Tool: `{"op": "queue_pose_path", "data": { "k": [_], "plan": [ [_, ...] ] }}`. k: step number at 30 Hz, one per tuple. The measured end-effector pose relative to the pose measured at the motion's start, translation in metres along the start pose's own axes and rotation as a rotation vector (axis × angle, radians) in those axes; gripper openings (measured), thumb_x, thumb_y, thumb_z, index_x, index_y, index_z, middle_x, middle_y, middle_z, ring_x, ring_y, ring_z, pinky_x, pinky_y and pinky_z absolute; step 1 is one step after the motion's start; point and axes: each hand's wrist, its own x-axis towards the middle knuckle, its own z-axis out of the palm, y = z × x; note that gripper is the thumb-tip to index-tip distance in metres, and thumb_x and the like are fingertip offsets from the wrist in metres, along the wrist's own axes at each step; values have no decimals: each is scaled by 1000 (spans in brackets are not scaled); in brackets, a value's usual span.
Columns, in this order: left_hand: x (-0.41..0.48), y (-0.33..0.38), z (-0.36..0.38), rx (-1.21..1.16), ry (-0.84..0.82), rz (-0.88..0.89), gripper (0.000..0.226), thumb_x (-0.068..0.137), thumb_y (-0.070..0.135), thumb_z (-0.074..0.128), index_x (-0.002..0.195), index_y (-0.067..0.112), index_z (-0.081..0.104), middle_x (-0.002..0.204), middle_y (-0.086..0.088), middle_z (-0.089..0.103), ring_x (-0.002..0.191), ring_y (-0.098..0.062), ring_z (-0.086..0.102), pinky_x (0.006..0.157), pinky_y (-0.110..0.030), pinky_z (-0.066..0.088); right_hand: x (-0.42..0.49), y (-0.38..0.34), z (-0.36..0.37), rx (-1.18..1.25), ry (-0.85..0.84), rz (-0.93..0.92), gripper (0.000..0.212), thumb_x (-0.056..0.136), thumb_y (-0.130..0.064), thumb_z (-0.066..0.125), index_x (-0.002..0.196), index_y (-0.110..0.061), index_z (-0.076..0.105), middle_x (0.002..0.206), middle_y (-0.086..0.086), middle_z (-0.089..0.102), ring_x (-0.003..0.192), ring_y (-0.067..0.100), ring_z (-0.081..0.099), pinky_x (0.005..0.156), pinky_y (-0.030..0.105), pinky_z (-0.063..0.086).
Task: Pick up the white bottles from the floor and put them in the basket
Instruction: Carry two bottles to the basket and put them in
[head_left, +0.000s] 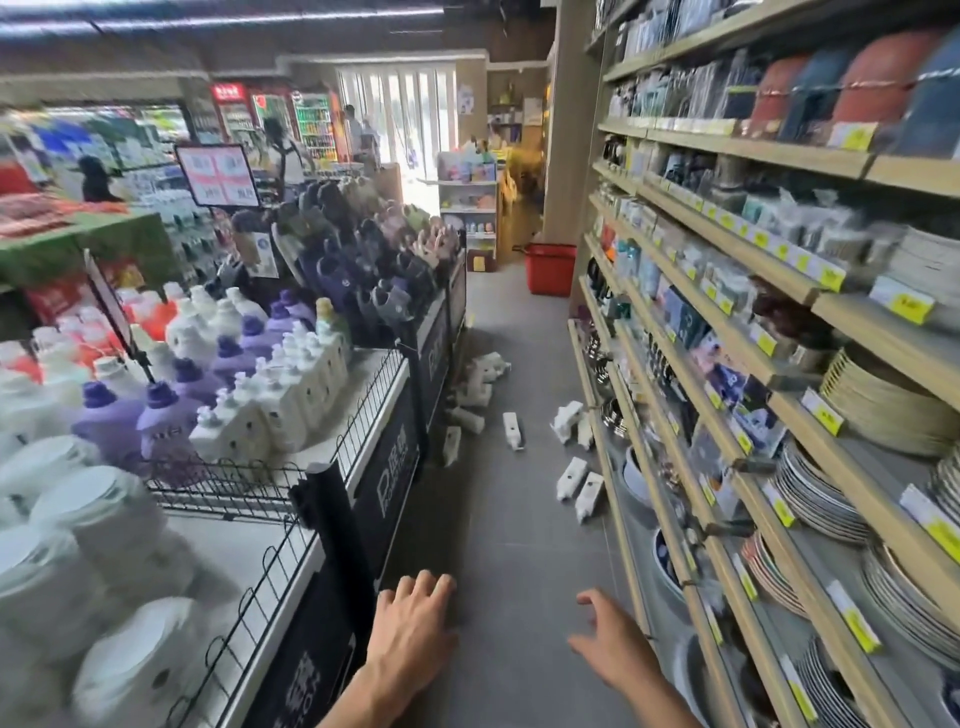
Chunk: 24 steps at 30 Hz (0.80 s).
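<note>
Nothing reads clearly: yellow price tags (906, 306) and display sign (217, 174) are blurred.

A shop aisle. Shelves (779, 150) carry yellow price tags (904, 305) and stacked plates (821, 493); detergent bottles (169, 426) crowd a display.

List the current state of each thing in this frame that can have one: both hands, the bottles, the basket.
Left hand: open, fingers relaxed, holding nothing.
Right hand: open, fingers spread, holding nothing.
White bottles: lying scattered on the floor, none picked up yet.
Red basket: upright on the floor beyond the bottles; its inside is hidden from this view.
</note>
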Motion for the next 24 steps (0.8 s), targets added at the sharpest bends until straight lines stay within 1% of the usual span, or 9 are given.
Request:
{"op": "queue_pose_path", "data": {
  "k": [2, 4, 5, 8, 12, 15, 19, 24],
  "plan": [
    [13, 1, 2, -11, -21, -10, 58, 46, 52, 72, 101, 38, 58, 86, 12, 58, 77, -18, 64, 59, -34, 49, 15, -3, -4, 0, 2, -8, 52, 84, -35, 70, 132, -31, 51, 116, -8, 52, 109, 13, 60, 91, 31, 49],
    [25, 6, 5, -12, -47, -36, 55, 59, 50, 66, 112, 37, 57, 99, 10, 61, 91, -21, 64, 71, -38, 49, 29, -5, -10, -4, -11, -12, 52, 86, -35, 70, 134, -31, 49, 115, -7, 51, 109, 15, 59, 91, 30, 49],
    [31, 8, 5, 2, -39, -38, 54, 63, 49, 64, 115, 36, 57, 103, 8, 61, 96, -22, 63, 74, -40, 49, 37, -5, -13, -2, -12, -13, 53, 86, -34, 69, 135, -31, 49, 119, -6, 52, 110, 15, 59, 91, 30, 48],
    [48, 20, 2, 5, -95, -68, 51, 66, 48, 66, 114, 33, 59, 104, 6, 61, 98, -25, 63, 75, -41, 49, 56, -2, -26, -8, -13, -11, 53, 87, -34, 67, 136, -31, 48, 132, -4, 55, 117, 16, 58, 89, 27, 46],
    [74, 39, -10, 8, -73, -61, 51, 80, 47, 58, 128, 32, 50, 120, 6, 55, 114, -25, 55, 88, -40, 44, 83, 6, -49, -14, -29, -34, 54, 87, -34, 66, 137, -30, 48, 137, -5, 54, 120, 16, 57, 91, 26, 46],
    [99, 50, -16, 12, -70, -61, 51, 82, 48, 55, 130, 31, 49, 122, 5, 54, 116, -25, 54, 89, -40, 43, 107, 9, -71, -12, -29, -44, 54, 87, -34, 67, 137, -30, 48, 136, -3, 54, 118, 17, 59, 91, 28, 47],
    [134, 61, -22, 37, -75, -53, 54, 85, 47, 57, 135, 30, 45, 127, 4, 52, 119, -26, 51, 93, -41, 42, 136, 11, -99, -9, -8, -65, 56, 88, -33, 68, 139, -28, 47, 136, -1, 54, 118, 18, 58, 90, 29, 47],
    [179, 77, -27, 38, -67, -45, 54, 83, 44, 60, 134, 31, 48, 123, 5, 54, 116, -25, 53, 89, -40, 43, 169, 16, -128, 0, 36, -62, 56, 87, -31, 70, 138, -26, 49, 138, 1, 56, 120, 21, 58, 93, 31, 48]
  ]
}}
